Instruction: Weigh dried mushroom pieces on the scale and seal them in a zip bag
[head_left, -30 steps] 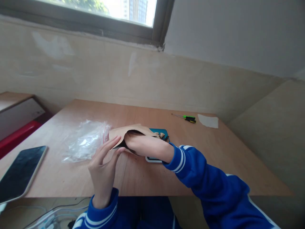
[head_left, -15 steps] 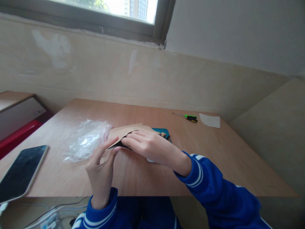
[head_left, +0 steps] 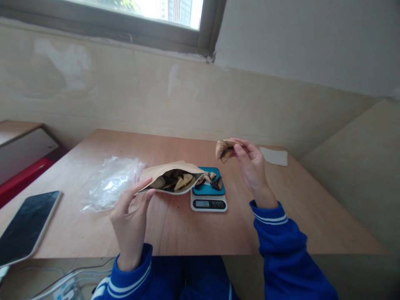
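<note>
Phone (head_left: 31, 225), flat and dark-screened with a pale edge, lies well to the left of the small white digital scale with a teal platform (head_left: 209, 208). Between them spreads a crumpled clear plastic bag (head_left: 111, 183). Your left hand (head_left: 133, 218) is clamped, thumb and fingers, on the near left corner of a brown kraft-paper pouch (head_left: 161, 168), just left of the scale; its mouth gapes, showing curled tan and dark dried pieces (head_left: 183, 181). The pouch should be light and pliant, best held by that rim. More brown-and-black dried pieces (head_left: 216, 183) rest on the scale's platform. Raised to the right of the scale, your right hand (head_left: 253, 166) pinches one curled, tan dried slice (head_left: 223, 151) by its right end. It looks light, rough and brittle: grip the folded part softly. Well right of the scale lies a torn white paper scrap (head_left: 274, 156).
</note>
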Available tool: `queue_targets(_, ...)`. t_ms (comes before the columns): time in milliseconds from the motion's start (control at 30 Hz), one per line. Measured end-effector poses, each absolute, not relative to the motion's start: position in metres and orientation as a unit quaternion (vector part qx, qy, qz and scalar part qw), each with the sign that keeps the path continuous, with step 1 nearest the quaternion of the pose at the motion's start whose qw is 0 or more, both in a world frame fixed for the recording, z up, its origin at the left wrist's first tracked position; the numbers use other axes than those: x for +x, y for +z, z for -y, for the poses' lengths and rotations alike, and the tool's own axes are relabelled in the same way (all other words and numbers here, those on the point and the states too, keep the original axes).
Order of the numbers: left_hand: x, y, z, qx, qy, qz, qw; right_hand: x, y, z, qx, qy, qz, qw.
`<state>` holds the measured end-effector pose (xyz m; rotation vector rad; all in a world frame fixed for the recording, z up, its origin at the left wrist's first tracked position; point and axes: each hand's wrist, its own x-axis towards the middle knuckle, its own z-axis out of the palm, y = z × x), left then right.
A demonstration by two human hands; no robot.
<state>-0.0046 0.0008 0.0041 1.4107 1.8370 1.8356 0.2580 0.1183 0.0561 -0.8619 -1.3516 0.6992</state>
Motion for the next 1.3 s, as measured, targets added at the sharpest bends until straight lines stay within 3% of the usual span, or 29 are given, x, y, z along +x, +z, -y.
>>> queue_targets(300, -0.005, 0.007, 0.001, 0.47, 0.614, -0.626, 0.1, 0.291, -0.022, -0.185, -0.5, 0.385, 0.573, 0.523)
queue_targets(800, -0.005, 0.005, -0.001, 0.465, 0.61, -0.633, 0.11, 0.31, -0.073, -0.193, -0.576, 0.342, 0.621, 0.406)
queue_targets(1067, -0.007, 0.005, 0.001, 0.462, 0.612, -0.631, 0.115, 0.32, -0.062, -0.183, -0.573, 0.268, 0.649, 0.422)
queue_targets(1200, -0.007, 0.005, -0.001, 0.455, 0.611, -0.637, 0.115, 0.31, -0.026, -0.168, -0.55, 0.23, 0.673, 0.438)
queue_targets(1300, -0.006, 0.006, -0.004, 0.45, 0.614, -0.639, 0.113, 0.285, 0.018, -0.141, -0.476, 0.236, 0.749, 0.396)
